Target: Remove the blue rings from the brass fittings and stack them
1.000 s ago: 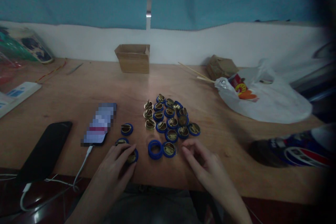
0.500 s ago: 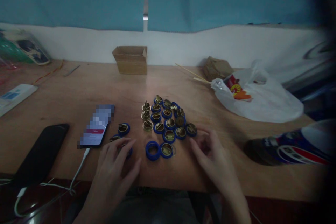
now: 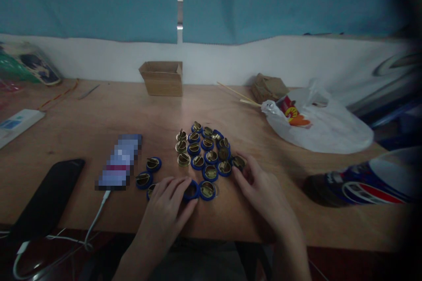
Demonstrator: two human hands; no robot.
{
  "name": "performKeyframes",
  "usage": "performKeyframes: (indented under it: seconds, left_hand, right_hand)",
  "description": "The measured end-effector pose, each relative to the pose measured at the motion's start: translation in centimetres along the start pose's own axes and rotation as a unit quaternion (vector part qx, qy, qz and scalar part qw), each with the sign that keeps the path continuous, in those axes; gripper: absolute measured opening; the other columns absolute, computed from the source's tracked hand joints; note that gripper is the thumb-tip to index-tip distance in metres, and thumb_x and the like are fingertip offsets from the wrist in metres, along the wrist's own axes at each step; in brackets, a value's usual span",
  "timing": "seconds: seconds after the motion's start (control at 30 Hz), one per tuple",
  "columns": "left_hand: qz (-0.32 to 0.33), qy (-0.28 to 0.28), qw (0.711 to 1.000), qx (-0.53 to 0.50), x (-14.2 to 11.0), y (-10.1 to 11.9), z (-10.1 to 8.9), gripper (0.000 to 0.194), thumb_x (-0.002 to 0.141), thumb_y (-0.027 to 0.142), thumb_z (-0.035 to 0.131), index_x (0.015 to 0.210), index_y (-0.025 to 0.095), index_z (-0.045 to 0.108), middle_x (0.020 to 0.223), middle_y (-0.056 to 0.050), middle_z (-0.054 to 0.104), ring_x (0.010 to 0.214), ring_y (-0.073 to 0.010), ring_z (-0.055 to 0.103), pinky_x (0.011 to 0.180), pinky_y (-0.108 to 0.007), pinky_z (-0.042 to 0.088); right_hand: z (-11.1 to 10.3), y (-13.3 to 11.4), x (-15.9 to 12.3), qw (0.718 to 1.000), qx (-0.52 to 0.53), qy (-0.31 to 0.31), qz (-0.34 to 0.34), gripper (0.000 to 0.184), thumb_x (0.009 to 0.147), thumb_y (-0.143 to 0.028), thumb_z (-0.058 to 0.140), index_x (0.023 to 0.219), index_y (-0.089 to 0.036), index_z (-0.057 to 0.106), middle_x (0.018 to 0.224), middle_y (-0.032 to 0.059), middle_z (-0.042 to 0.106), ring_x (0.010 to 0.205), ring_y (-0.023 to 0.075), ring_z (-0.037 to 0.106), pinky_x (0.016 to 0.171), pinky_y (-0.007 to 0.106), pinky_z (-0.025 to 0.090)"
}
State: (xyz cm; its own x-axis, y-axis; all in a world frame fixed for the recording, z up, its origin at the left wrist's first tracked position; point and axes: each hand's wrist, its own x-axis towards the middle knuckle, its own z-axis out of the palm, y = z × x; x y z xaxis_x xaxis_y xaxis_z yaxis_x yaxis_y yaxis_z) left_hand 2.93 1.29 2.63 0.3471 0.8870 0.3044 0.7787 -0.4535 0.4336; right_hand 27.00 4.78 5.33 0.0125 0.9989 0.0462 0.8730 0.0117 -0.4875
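Note:
Several blue rings with brass inserts [image 3: 204,151] lie clustered on the wooden table [image 3: 99,123]. My left hand [image 3: 169,202] rests at the front edge with its fingertips on an empty blue ring [image 3: 192,189]; a filled ring [image 3: 207,190] sits just right of it. Two more filled rings [image 3: 144,180] [image 3: 153,163] lie to the left, and another peeks out under my left fingers. My right hand [image 3: 263,189] has its fingers curled around the filled ring at the cluster's right edge [image 3: 238,162].
A lit phone [image 3: 120,162] with a white cable and a dark phone [image 3: 49,197] lie at the left. A cardboard box [image 3: 162,78], sticks, a white plastic bag [image 3: 319,125] and a soda bottle [image 3: 359,182] on its side stand around.
My left hand slid right from the ring near the phone onto the empty blue ring. My right hand moved up and left to the cluster's right-hand ring.

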Motion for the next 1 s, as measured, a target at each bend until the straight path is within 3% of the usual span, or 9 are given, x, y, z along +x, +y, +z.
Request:
performKeyframes:
  seconds: [0.37, 0.5, 0.63, 0.8, 0.87, 1.0]
  left_hand:
    - [0.027, 0.029, 0.999, -0.005, -0.4, -0.4, 0.2, 0.034, 0.085, 0.022, 0.068, 0.117, 0.017, 0.056, 0.107, -0.009, 0.072, 0.098, -0.0292, 0.063, 0.083, -0.048, 0.055]
    - [0.033, 0.038, 0.999, -0.011, -0.4, -0.6, -0.5, 0.037, 0.084, 0.025, 0.070, 0.117, 0.017, 0.055, 0.102, -0.008, 0.072, 0.095, -0.0287, 0.062, 0.081, -0.048, 0.054]
    - [0.033, 0.082, 0.996, -0.009, -0.6, -0.7, -1.7, 0.035, 0.084, 0.025, 0.070, 0.115, 0.016, 0.056, 0.102, -0.009, 0.070, 0.096, -0.0277, 0.060, 0.084, -0.046, 0.053]
    - [0.017, 0.113, 0.993, -0.001, -1.2, -0.9, -2.4, 0.037, 0.083, 0.024, 0.071, 0.116, 0.017, 0.057, 0.103, -0.009, 0.067, 0.099, -0.0266, 0.058, 0.086, -0.044, 0.052]
    - [0.014, 0.118, 0.993, -0.001, -1.4, -1.1, -2.4, 0.036, 0.083, 0.026, 0.071, 0.116, 0.018, 0.057, 0.103, -0.009, 0.067, 0.100, -0.0265, 0.057, 0.086, -0.043, 0.052]
    - [0.001, 0.133, 0.991, -0.003, -1.5, -1.5, -2.4, 0.037, 0.083, 0.025, 0.070, 0.116, 0.020, 0.056, 0.103, -0.008, 0.068, 0.099, -0.0257, 0.059, 0.086, -0.042, 0.053]
  right_hand:
    - [-0.2, -2.9, 0.8, 0.999, 0.009, 0.027, -0.037, 0.036, 0.095, -0.032, 0.043, 0.125, -0.016, 0.053, 0.070, 0.0024, 0.064, 0.059, 0.0215, 0.064, 0.054, 0.031, 0.045]
    - [0.6, -5.7, 0.9, 0.989, 0.047, 0.051, -0.131, 0.030, 0.094, -0.024, 0.045, 0.121, -0.014, 0.056, 0.101, 0.0109, 0.067, 0.090, 0.0242, 0.065, 0.077, 0.037, 0.052]
    - [1.5, -8.1, 1.1, 0.978, 0.019, 0.021, -0.208, 0.027, 0.093, -0.016, 0.048, 0.116, -0.017, 0.062, 0.118, 0.0094, 0.064, 0.110, 0.0263, 0.057, 0.096, 0.044, 0.047]
    - [2.8, -8.9, 1.4, 0.971, -0.027, -0.033, -0.237, 0.027, 0.093, -0.017, 0.049, 0.114, -0.018, 0.066, 0.133, 0.0068, 0.060, 0.131, 0.0305, 0.044, 0.113, 0.053, 0.031]
    - [3.2, -8.8, 1.4, 0.969, -0.036, -0.044, -0.239, 0.029, 0.093, -0.014, 0.047, 0.115, -0.016, 0.065, 0.129, 0.0077, 0.063, 0.131, 0.0304, 0.045, 0.115, 0.057, 0.025]
    - [3.4, -8.6, 1.5, 0.968, -0.037, -0.046, -0.244, 0.031, 0.089, -0.008, 0.048, 0.115, -0.012, 0.065, 0.121, 0.0097, 0.068, 0.124, 0.0299, 0.051, 0.115, 0.059, 0.025]
